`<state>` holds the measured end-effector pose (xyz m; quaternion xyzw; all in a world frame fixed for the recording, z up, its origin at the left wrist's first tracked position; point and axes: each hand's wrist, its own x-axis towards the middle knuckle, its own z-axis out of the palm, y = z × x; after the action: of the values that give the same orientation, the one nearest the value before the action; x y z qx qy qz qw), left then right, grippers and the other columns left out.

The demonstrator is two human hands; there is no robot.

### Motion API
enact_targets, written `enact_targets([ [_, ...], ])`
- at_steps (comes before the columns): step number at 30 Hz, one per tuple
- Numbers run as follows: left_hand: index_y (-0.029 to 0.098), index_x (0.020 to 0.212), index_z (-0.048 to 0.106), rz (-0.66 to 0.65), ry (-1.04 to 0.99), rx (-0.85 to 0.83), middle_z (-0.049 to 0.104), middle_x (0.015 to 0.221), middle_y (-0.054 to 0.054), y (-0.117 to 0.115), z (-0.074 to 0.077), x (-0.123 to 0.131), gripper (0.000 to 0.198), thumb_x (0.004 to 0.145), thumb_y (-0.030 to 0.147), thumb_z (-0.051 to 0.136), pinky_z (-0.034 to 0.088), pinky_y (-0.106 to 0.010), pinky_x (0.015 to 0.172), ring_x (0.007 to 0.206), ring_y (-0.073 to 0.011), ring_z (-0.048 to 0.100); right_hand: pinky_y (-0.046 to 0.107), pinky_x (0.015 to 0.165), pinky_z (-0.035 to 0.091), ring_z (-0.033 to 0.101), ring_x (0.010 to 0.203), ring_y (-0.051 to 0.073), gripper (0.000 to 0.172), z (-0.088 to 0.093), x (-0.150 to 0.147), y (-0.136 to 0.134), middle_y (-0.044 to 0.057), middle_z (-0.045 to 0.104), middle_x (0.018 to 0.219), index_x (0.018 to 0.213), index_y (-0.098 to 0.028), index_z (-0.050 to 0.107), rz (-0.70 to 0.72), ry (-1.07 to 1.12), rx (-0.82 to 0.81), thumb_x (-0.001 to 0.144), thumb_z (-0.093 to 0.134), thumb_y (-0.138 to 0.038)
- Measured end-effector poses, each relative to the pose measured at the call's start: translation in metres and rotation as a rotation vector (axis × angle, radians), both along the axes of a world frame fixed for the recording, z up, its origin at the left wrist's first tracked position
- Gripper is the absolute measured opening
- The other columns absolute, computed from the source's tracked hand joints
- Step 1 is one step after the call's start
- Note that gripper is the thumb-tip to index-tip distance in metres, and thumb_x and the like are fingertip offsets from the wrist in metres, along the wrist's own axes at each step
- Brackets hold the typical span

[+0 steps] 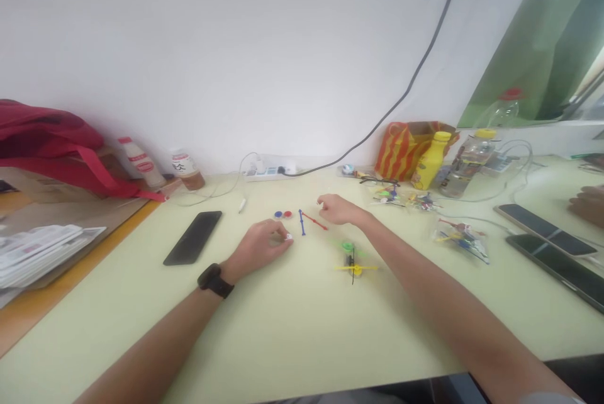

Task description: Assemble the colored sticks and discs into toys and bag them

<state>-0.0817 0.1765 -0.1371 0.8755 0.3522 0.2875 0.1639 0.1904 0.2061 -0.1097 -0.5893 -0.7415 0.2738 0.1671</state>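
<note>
Thin blue stick (302,222) and red stick (315,221) lie mid-table (292,328). Your left hand (263,246) and right hand (338,209) curl closed beside them, with free room toward the near edge.

My pale yellow table (292,328), a black phone (193,237) lying at my left, red and blue discs (282,214) beside a blue stick (301,222) and a red stick (314,221), green-and-yellow toy (353,259), bagged parts (460,237), power strip (268,171) by the wall, dark phones (538,226) far right.

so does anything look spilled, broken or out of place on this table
Nothing spilled or broken. A blue stick and red stick lie loose between the left hand and right hand; the white bottle leans, perhaps lens distortion.
</note>
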Motion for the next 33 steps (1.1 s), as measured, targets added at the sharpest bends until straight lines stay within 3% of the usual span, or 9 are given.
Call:
enact_targets([
  [6,0.024,0.086,0.071,0.122,0.072,0.067,0.074,0.091,-0.003,0.009,-0.002,-0.006,0.012,0.091,0.034,0.065,0.053,-0.033,0.085,0.087,-0.0211,0.069,0.026,0.069,0.050,0.069,0.076,0.019,0.011,0.000,0.006,-0.004,0.007,0.077,0.083,0.088,-0.016,0.069,0.188,0.057,-0.173,0.085,0.058,-0.018],
  [10,0.024,0.094,0.071,0.192,0.087,0.074,0.074,0.090,-0.003,0.013,-0.002,-0.008,0.013,0.091,0.035,0.064,0.051,-0.032,0.076,0.082,-0.0203,0.068,0.024,0.071,0.050,0.067,0.076,0.017,0.027,0.002,0.001,-0.008,0.005,0.076,0.085,0.108,-0.016,0.071,0.340,0.193,-0.178,0.085,0.056,-0.017],
  [18,0.025,0.092,0.073,0.270,0.116,0.145,0.075,0.095,-0.002,0.019,-0.006,-0.013,0.012,0.089,0.034,0.065,0.049,-0.031,0.074,0.083,-0.0209,0.067,0.029,0.083,0.052,0.069,0.099,0.020,0.038,-0.006,-0.008,-0.005,0.009,0.076,0.115,0.121,-0.019,0.072,0.380,0.226,-0.002,0.084,0.062,-0.014],
  [22,0.026,0.092,0.072,0.325,0.122,0.153,0.076,0.097,0.000,0.018,-0.006,-0.013,0.010,0.088,0.030,0.065,0.047,-0.031,0.073,0.078,-0.0192,0.066,0.028,0.082,0.051,0.069,0.097,0.020,0.029,0.007,0.006,-0.004,0.008,0.076,0.111,0.109,-0.018,0.075,0.494,0.134,0.016,0.084,0.061,-0.014],
  [26,0.028,0.094,0.073,0.392,0.138,0.153,0.077,0.099,0.002,0.019,-0.008,-0.013,0.012,0.089,0.031,0.063,0.046,-0.032,0.075,0.079,-0.0193,0.067,0.026,0.073,0.050,0.068,0.089,0.020,0.018,0.028,0.026,-0.008,0.007,0.076,0.102,0.093,-0.018,0.075,0.519,-0.048,-0.173,0.081,0.073,-0.031],
  [29,0.029,0.093,0.073,0.445,0.154,0.155,0.077,0.097,0.002,0.020,-0.009,-0.012,0.013,0.091,0.034,0.062,0.046,-0.032,0.074,0.078,-0.0199,0.067,0.027,0.065,0.048,0.068,0.080,0.021,0.041,0.036,0.031,-0.012,0.007,0.076,0.089,0.087,-0.016,0.073,0.429,-0.262,-0.420,0.063,0.088,-0.046],
  [33,0.029,0.097,0.075,0.465,0.143,0.146,0.076,0.093,0.002,0.020,-0.009,-0.011,0.015,0.090,0.036,0.063,0.046,-0.032,0.073,0.079,-0.0198,0.067,0.028,0.068,0.050,0.069,0.078,0.022,0.052,0.036,0.028,-0.013,0.006,0.073,0.077,0.085,-0.013,0.073,0.417,-0.380,-0.612,0.049,0.095,-0.044],
])
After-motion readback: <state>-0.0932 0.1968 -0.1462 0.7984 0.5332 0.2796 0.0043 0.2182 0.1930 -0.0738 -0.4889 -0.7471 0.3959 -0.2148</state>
